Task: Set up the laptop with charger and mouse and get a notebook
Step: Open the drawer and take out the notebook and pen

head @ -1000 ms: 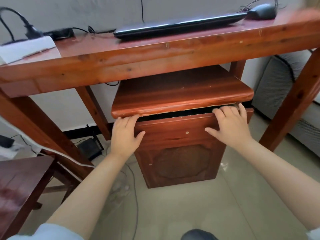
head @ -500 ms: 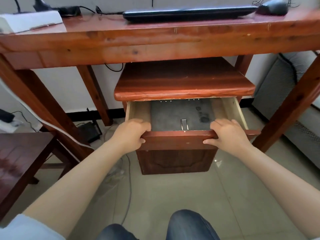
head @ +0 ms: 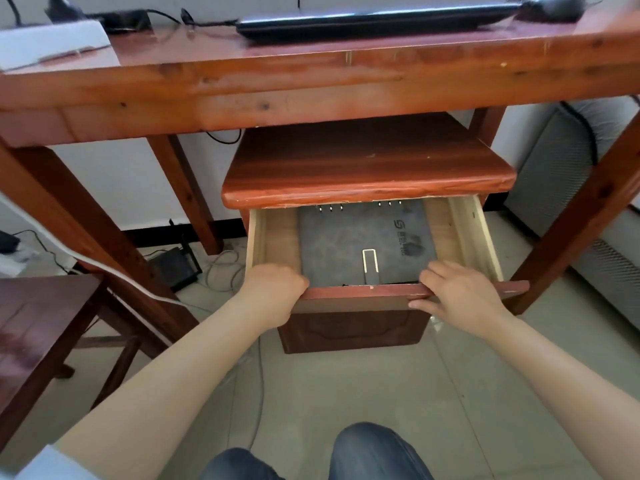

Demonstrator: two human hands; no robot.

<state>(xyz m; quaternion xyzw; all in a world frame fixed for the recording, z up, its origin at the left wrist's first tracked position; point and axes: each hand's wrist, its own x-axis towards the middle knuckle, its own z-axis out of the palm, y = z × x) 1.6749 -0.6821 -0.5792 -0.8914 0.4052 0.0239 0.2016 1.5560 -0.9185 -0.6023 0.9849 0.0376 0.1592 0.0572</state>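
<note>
My left hand (head: 273, 292) is curled over the front edge of the drawer (head: 398, 292), gripping it. My right hand (head: 457, 296) holds the same edge with its fingers (head: 438, 273) lying flatter on top, thumb under. The drawer is pulled out from the little cabinet (head: 367, 171) under the desk (head: 311, 88). Inside lies the gray notebook (head: 367, 237), flat on the bottom, with its rings at the back (a metal clip sits at the near edge). The closed laptop (head: 377, 22) and the mouse (head: 550, 8) are up on the desk. If I pull too far, the drawer could slip out and drop. The notebook fits snugly, so my fingers may slip when I try to lift it.
</note>
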